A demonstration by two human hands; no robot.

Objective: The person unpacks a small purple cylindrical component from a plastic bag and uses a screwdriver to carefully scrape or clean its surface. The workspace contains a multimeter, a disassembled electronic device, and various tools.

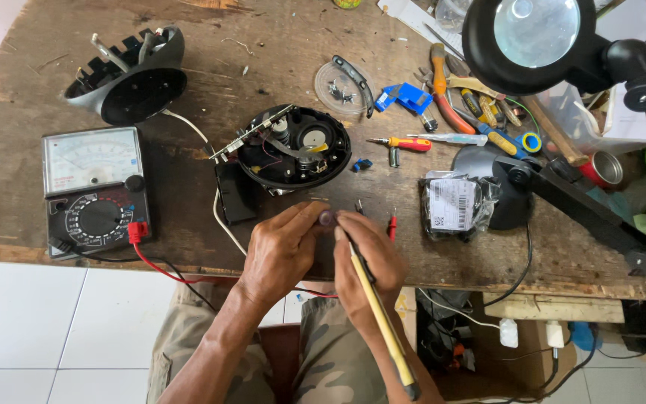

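Note:
My left hand (282,251) pinches a small dark round part (327,218) near the front edge of the wooden workbench (31,97). My right hand (368,258) meets it there, holding a long yellow-handled tool (383,318) whose tip touches the small part. Just beyond my hands lies an opened round black device (293,147) with a circuit board and wires showing. A red probe tip (392,223) lies beside my right hand.
An analog multimeter (95,191) with a red lead sits at the left, a black domed housing (132,78) behind it. Screwdrivers and pliers (443,97) lie at the back right, beside a black magnifier lamp (536,37) and a bagged black part (454,203).

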